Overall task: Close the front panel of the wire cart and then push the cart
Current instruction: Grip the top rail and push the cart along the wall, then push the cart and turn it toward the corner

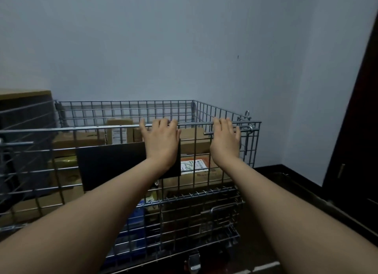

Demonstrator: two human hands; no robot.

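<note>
A silver wire cart [126, 110] fills the lower middle of the view, with its front panel [61, 157] standing upright against me. My left hand [161, 140] rests over the panel's top rail [81, 128], fingers curled over the bar. My right hand [225, 139] lies on the same rail near the right corner, beside a latch hook [248, 128]. A black plate [114, 165] hangs on the panel. Cardboard boxes [196, 138] are stacked inside the cart. A caster wheel [194, 261] shows at the bottom.
A pale blue wall [184, 48] stands just behind the cart. A dark wooden door or cabinet [356, 130] rises on the right, with dark floor [286, 187] along it. A dark unit with a tan top [24, 110] sits on the left.
</note>
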